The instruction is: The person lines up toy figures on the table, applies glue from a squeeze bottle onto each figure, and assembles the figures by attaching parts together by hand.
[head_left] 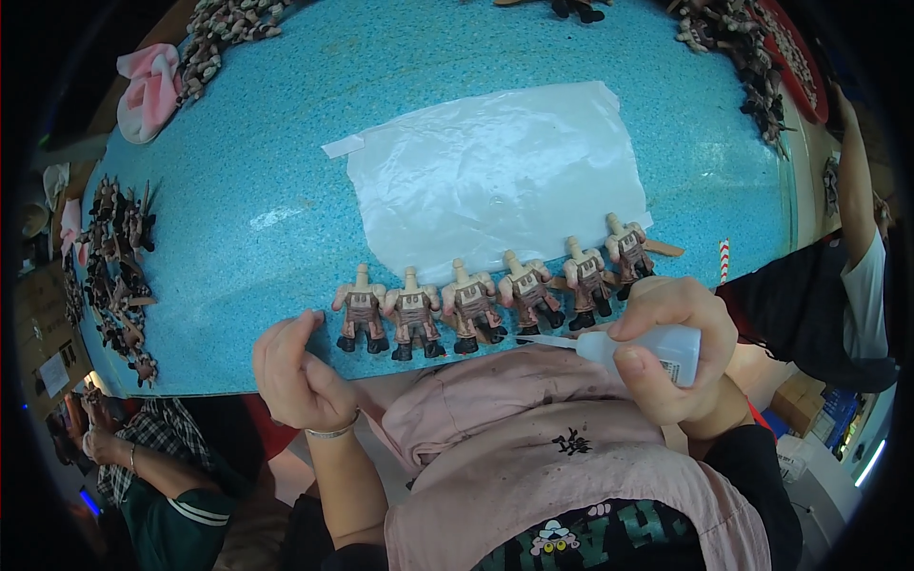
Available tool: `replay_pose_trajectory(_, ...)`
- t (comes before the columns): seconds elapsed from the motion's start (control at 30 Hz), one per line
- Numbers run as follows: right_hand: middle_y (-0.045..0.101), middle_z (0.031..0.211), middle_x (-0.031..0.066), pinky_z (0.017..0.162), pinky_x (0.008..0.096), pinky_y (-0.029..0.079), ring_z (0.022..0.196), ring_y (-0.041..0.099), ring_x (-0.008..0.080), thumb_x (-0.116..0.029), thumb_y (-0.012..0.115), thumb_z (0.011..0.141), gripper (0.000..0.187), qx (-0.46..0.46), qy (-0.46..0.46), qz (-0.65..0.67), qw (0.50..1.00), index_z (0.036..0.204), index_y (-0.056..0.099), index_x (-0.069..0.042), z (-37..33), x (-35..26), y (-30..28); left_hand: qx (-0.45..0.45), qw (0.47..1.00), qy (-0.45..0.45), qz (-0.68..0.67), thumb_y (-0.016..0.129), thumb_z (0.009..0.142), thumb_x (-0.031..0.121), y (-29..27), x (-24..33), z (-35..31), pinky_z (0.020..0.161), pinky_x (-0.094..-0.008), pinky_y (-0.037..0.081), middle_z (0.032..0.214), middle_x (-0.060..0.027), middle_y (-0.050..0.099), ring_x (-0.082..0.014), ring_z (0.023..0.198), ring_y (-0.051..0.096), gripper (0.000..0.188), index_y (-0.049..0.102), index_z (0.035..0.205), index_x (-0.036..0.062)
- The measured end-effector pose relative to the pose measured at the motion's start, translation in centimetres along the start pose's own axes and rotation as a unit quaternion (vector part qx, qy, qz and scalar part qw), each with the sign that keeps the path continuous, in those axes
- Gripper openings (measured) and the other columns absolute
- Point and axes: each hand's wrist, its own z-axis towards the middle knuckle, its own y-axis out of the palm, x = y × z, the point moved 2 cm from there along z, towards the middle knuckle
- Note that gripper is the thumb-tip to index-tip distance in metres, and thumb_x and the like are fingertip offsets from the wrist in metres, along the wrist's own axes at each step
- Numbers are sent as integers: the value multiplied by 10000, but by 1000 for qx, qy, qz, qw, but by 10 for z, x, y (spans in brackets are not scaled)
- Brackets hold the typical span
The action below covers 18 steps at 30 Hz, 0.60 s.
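Though unclenched, left hand (307, 379) by knobbly figurines (473, 302); right hand (714, 344) tight round probably plastic bottle (670, 344).

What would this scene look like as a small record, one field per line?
Table: blue, speckled
Right hand: grips a white squeeze bottle, its thin nozzle pointing left
Left hand: holding nothing visible, beside the row's left end
Figurines: six, headless, in a row by the table's near edge
Sheet: translucent plastic, lying beyond the row
Heap: small pieces at the table's left side
Cloth: pink and white, at far left
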Motion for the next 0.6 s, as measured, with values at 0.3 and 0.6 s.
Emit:
replay_pose_trajectory(0.3,663,759,101,568,274,487,644,652,220,-80,744,726,153,-5,10,18,1000,828,652,-12,-2,2,1,15,1000,-2,-8,428,760,-49,1,-1,-1,658,-368,499,789,-178,655,-307,702,608,292,627,971,-88)
replay_pose_trajectory(0.6,658,810,106,612,263,493,693,649,186,-56,733,733,159,17,9,17,1000,854,646,-1,-13,0,-22,8,1000,-5,8,428,770,-45,0,2,0,659,-366,497,791,-182,650,-308,716,606,288,626,976,-84)
